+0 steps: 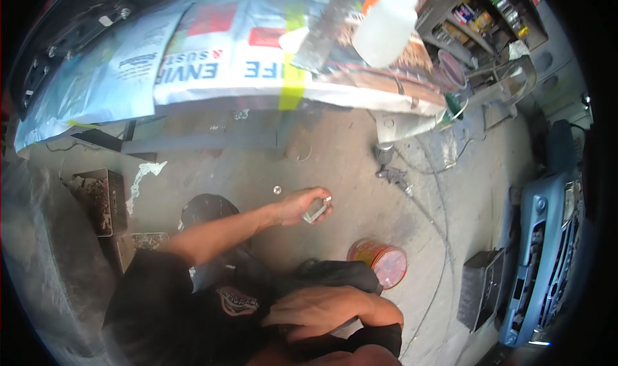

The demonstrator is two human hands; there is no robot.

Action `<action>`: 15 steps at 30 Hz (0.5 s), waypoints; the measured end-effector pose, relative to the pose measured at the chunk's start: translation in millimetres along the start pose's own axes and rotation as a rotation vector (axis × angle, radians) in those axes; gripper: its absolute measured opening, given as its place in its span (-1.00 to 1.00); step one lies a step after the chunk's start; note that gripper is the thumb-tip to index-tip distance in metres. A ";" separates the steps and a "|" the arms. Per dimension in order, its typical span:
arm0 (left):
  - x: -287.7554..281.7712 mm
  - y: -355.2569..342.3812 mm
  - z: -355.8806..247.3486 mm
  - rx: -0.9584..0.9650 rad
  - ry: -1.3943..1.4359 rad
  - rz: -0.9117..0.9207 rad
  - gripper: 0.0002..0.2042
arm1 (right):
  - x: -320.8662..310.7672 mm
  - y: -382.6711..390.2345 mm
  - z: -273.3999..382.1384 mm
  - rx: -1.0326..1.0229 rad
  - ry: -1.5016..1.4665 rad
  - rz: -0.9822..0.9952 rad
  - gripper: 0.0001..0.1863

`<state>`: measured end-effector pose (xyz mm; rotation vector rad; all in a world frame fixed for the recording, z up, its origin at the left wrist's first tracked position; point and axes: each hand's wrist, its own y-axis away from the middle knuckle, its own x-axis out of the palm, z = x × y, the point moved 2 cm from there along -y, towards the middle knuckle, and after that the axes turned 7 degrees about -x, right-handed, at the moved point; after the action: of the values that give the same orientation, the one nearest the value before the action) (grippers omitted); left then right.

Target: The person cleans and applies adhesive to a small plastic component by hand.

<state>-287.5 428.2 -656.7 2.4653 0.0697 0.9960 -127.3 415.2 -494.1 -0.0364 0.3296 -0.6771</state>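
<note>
My left hand is held out over the concrete floor, fingers closed round a small pale rectangular object with a shiny metal edge. My right hand lies low against my black shirt and dark trousers, its fingertips partly hidden, so I cannot tell what they touch. Beyond my left hand is a spray gun with a hose. A red-and-yellow tin with a pinkish lid is on the floor right of my knee.
A work surface covered in printed plastic sheets spans the top, bearing a translucent jug. Metal boxes stand left. At right are a grey bin, a blue bumper and cluttered shelves. A hose crosses the floor.
</note>
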 end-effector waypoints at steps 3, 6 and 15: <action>-12.4 3.2 0.7 0.001 0.025 -0.052 -0.79 | -17.5 3.5 7.1 0.082 0.171 0.005 -0.56; -4.0 18.8 -17.2 0.064 -0.022 -0.084 -0.79 | -36.0 23.0 40.6 0.030 0.436 -0.230 -0.68; 7.6 36.9 -24.7 0.220 0.035 0.089 -0.75 | -58.0 88.6 57.8 0.058 0.544 -1.269 -0.72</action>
<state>-303.1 407.4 -619.9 2.6700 0.0848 1.1227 -97.7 516.1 -435.0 -0.0002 0.8239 -1.9676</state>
